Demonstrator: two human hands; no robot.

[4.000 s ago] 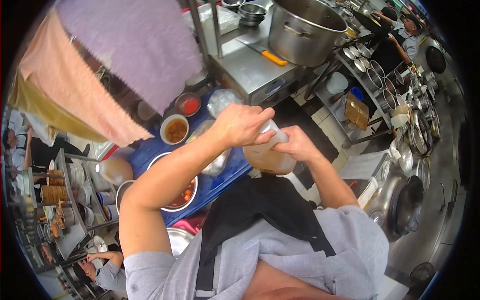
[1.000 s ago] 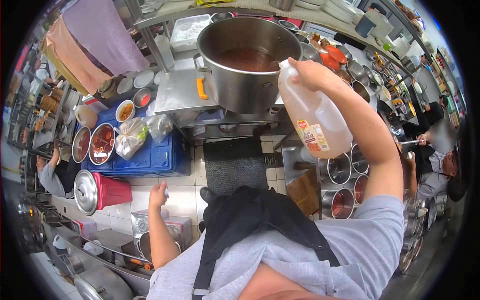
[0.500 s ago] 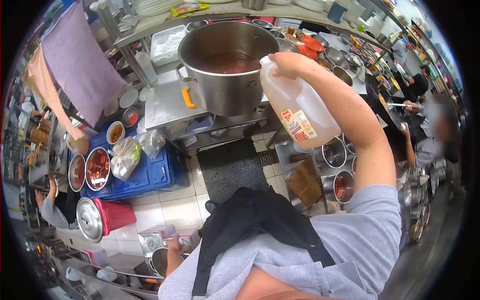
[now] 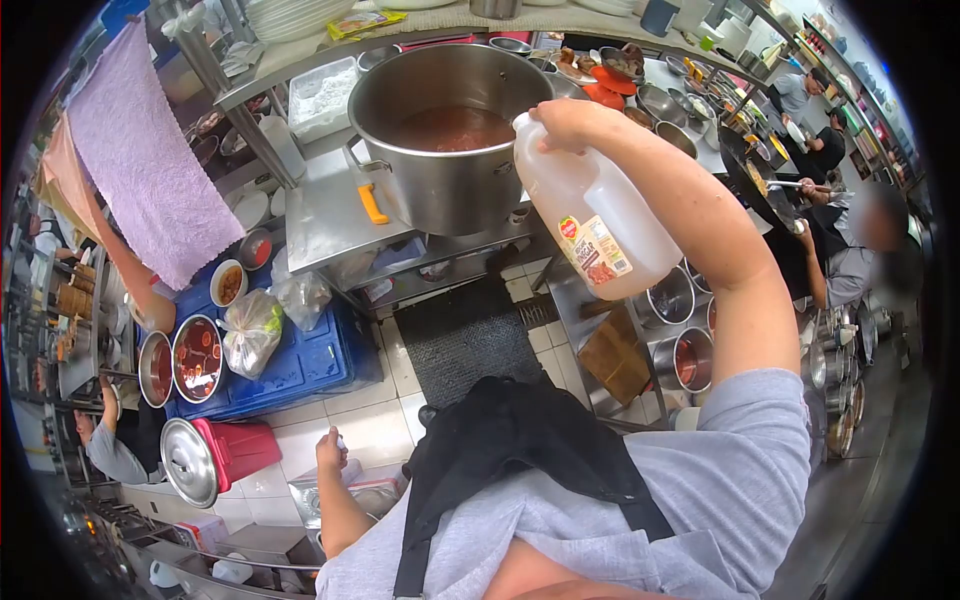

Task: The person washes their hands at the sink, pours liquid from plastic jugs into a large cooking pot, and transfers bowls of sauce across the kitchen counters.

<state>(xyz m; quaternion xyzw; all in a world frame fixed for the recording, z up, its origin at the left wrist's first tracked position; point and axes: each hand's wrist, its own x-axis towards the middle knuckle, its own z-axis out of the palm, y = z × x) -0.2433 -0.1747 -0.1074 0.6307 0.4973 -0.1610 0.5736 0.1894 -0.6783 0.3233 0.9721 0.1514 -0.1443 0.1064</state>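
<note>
My right hand (image 4: pixel 566 126) is wrapped round the handle near the neck of a translucent plastic vinegar jug (image 4: pixel 606 228) with a fruit-logo label. The jug leans, its neck close to the right rim of a large steel stockpot (image 4: pixel 440 185). Reddish-brown liquid (image 4: pixel 450 130) lies inside the pot, well below the rim. Low on the left, my left hand (image 4: pixel 331 452) is closed, with a small whitish thing at its fingers, too small to name. Beneath it are metal tins (image 4: pixel 375 492).
A steel table (image 4: pixel 320 215) bears the stockpot. Bowls of red sauce (image 4: pixel 198 358) and tied plastic bags (image 4: pixel 252 330) sit on a blue cooler (image 4: pixel 325 350). A red lidded bin (image 4: pixel 235 452) stands on the floor. At the right, a person (image 4: pixel 850 265) works with a wok (image 4: pixel 755 185).
My left hand has risen and moved slightly left, away from a steel pot below. The view has shifted a little; my right hand still grips the tilted jug beside the stockpot.
</note>
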